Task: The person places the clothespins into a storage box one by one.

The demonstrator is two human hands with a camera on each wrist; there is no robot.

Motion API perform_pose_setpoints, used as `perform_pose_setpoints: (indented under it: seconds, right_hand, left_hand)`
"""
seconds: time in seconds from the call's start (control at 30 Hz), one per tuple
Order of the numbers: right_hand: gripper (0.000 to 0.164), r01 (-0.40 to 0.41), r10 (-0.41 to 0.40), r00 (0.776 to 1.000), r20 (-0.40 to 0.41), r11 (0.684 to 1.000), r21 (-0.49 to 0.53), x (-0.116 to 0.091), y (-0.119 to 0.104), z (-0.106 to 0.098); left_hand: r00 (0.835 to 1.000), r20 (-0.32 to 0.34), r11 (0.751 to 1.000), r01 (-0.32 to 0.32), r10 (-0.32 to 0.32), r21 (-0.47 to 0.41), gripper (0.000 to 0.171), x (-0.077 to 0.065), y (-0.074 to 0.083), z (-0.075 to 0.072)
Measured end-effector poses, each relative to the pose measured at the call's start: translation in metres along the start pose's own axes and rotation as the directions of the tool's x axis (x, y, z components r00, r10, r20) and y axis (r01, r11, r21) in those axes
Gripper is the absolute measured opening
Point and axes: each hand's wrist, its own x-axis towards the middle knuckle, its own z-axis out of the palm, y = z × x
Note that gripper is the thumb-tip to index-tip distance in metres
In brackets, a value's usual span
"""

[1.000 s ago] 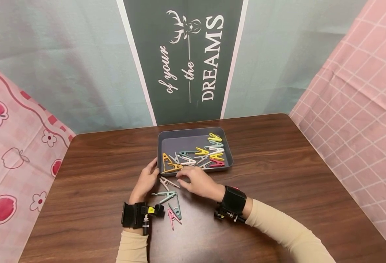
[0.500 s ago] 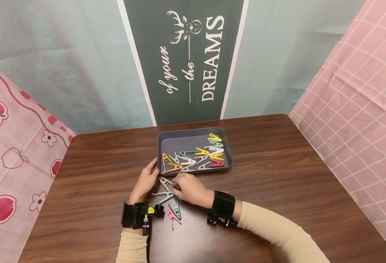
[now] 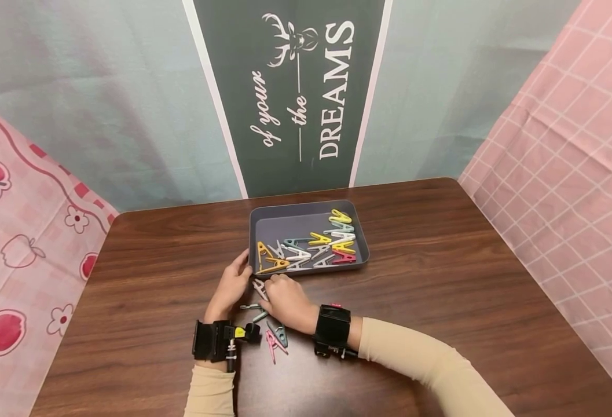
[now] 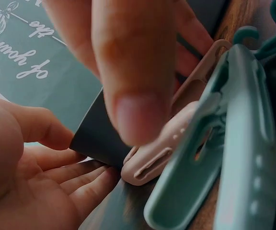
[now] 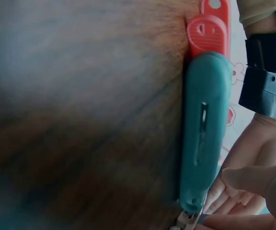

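In the head view, my left hand [image 3: 231, 289] pinches the near left corner of a grey tray [image 3: 285, 223], thumb and fingers on either side of its wall. Several colored clothespins lie in the tray. My right hand [image 3: 287, 301] is over the table just in front, its thumb and fingers apart around a pale pink clothespin [image 4: 152, 160]. A light green clothespin [image 4: 248, 143] lies close beside that one, partly covered by the hand in the head view. Nearer are a dark green clothespin [image 5: 202, 129] and a bright pink clothespin [image 5: 207, 36], touching or nearly so.
The tray stands near the back of a brown wooden table [image 3: 415, 260]. A grey-green curtain [image 3: 144, 104] hangs behind, with pink patterned cloths at the left and right sides.
My right hand has moved left and toward me, from the tray's near edge to the loose clothespins, now covering part of them. My left hand has stayed at the tray's corner.
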Motion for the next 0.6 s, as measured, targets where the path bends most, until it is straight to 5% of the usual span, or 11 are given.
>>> perform_pose_setpoints:
  seconds: [0.6]
  right_hand:
    - [0.022,-0.107,0.105,0.993,0.047,0.994,0.020,0.0078,-0.0006,0.0039]
  left_hand:
    - [1.000,0.012,1.000,-0.001,0.001,0.025,0.054,0.0011,-0.0010,-0.0002]
